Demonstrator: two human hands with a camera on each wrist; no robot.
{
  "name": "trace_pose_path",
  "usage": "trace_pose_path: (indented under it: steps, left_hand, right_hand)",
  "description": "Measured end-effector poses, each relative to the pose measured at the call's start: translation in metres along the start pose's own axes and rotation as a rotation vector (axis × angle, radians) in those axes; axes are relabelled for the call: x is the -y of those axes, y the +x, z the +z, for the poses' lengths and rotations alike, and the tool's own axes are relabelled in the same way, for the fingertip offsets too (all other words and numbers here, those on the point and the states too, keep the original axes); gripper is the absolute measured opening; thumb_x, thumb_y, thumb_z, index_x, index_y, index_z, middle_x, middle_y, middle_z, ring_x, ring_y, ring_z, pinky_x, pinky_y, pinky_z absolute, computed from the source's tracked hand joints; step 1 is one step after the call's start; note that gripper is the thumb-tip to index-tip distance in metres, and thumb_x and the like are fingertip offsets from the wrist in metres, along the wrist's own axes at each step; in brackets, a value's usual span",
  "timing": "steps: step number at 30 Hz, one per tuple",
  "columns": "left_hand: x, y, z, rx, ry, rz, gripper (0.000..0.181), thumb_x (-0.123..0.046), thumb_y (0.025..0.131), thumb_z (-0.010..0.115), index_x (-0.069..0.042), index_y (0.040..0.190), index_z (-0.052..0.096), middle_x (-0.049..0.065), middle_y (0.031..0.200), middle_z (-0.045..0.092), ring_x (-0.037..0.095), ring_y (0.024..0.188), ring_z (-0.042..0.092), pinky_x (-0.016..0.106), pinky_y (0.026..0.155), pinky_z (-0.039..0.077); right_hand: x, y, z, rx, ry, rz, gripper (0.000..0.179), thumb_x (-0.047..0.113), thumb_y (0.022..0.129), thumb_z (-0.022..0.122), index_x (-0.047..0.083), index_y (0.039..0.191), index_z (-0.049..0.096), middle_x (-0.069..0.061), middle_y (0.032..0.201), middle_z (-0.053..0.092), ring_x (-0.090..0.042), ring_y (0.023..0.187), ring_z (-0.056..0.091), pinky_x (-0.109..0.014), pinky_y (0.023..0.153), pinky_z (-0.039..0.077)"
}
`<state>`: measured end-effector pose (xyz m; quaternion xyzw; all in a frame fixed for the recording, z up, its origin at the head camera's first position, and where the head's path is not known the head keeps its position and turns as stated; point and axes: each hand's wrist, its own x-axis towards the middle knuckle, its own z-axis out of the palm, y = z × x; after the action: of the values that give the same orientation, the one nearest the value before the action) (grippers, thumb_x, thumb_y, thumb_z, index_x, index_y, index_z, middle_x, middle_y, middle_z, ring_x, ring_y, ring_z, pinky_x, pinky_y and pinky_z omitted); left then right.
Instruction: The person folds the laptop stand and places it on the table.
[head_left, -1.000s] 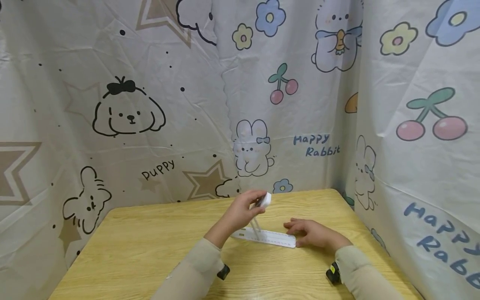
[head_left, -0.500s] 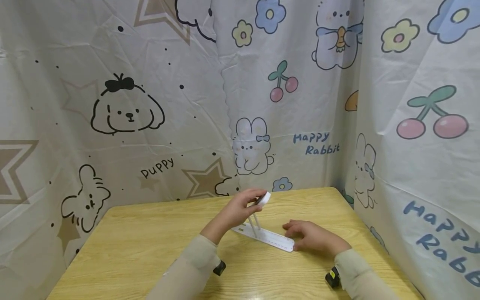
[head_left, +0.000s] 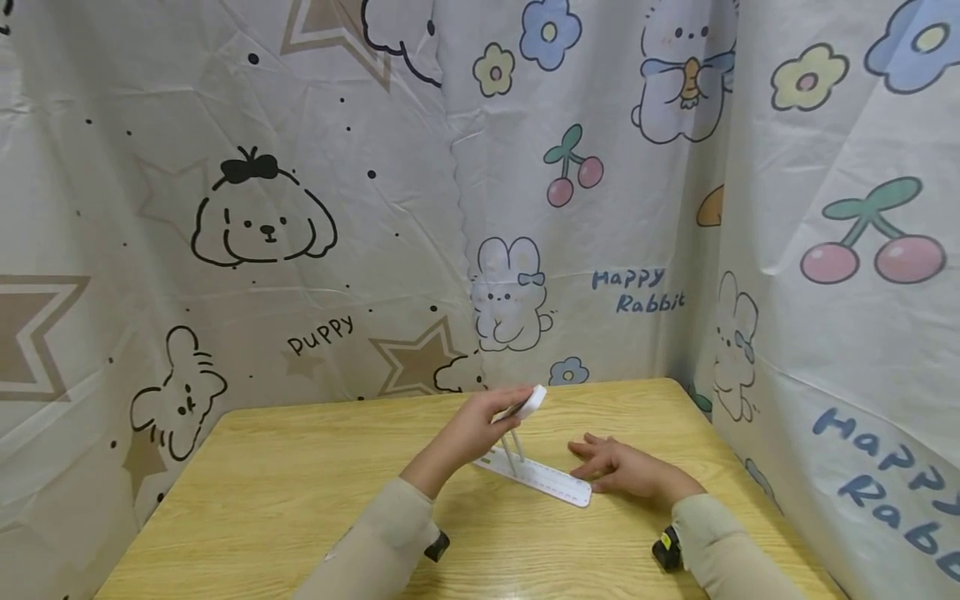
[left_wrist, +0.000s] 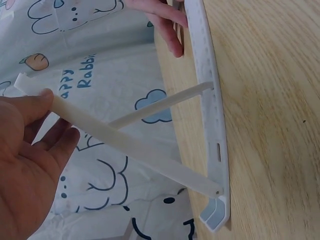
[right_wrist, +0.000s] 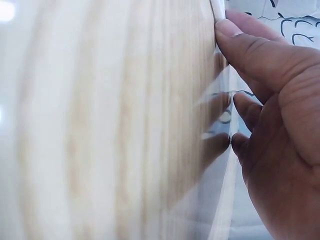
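A white folding stand stands on the table. Its long flat base [head_left: 551,482] lies on the wood, and its upper frame [left_wrist: 135,148] is raised at a slant. A thin support leg [left_wrist: 160,106] joins the two in the left wrist view. My left hand [head_left: 468,427] grips the upper frame near its raised end, thumb on one side and fingers on the other. My right hand [head_left: 630,469] rests by the base's right end, fingers spread and bent toward the table. Its thumb [right_wrist: 230,28] touches or nearly touches the white end in the right wrist view.
The yellow wood-grain table [head_left: 300,500] reaches back to a cartoon-printed curtain [head_left: 405,208]. More curtain [head_left: 847,333] hangs along the right side. A small black device [head_left: 437,546] sits on the left wrist, another black device [head_left: 666,547] on the right.
The base has turned on the table, its right end swinging toward me. My left hand keeps its grip on the frame. My right fingers have spread slightly.
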<state>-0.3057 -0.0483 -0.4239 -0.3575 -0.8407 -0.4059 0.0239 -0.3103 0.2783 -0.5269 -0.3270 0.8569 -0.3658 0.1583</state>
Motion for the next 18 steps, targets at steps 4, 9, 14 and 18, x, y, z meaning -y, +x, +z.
trace_pose_path:
  steps: [4,9,14,18]
  left_hand:
    - [0.002,-0.001,0.001,-0.012,-0.010,-0.014,0.052,-0.003,0.098,0.066,-0.019,0.147,0.057,-0.002,0.154,0.051,0.018,0.140,0.051,0.034,0.111,0.048]
    - [0.004,-0.003,-0.001,-0.023,-0.015,-0.017,0.051,-0.002,0.098,0.065,-0.022,0.145,0.059,-0.001,0.151,0.054,0.019,0.138,0.053,0.035,0.109,0.049]
    - [0.006,-0.004,-0.003,-0.033,-0.023,-0.005,0.050,0.000,0.098,0.064,-0.021,0.143,0.061,-0.002,0.148,0.056,0.019,0.135,0.055,0.032,0.107,0.051]
    - [0.004,-0.003,-0.003,-0.029,-0.014,0.008,0.048,-0.001,0.099,0.065,-0.018,0.144,0.060,0.000,0.148,0.056,0.019,0.134,0.057,0.031,0.106,0.051]
  right_hand:
    - [0.006,0.000,0.003,0.003,0.024,0.008,0.031,0.019,0.093,0.071,0.020,0.124,0.076,-0.015,0.162,0.038,-0.049,0.154,0.006,-0.074,0.117,-0.008]
    - [0.013,0.000,0.012,0.016,0.045,0.018,0.030,0.024,0.089,0.076,0.023,0.119,0.078,-0.012,0.160,0.042,-0.047,0.155,0.008,-0.074,0.117,-0.009]
    - [0.018,0.004,0.018,0.006,-0.016,-0.033,0.032,0.029,0.087,0.079,0.025,0.119,0.078,-0.010,0.156,0.048,-0.045,0.155,0.015,-0.072,0.120,-0.004]
    - [0.019,0.003,0.017,0.013,-0.045,-0.034,0.037,0.025,0.089,0.076,0.019,0.126,0.074,-0.011,0.157,0.047,-0.046,0.154,0.016,-0.072,0.120,-0.003]
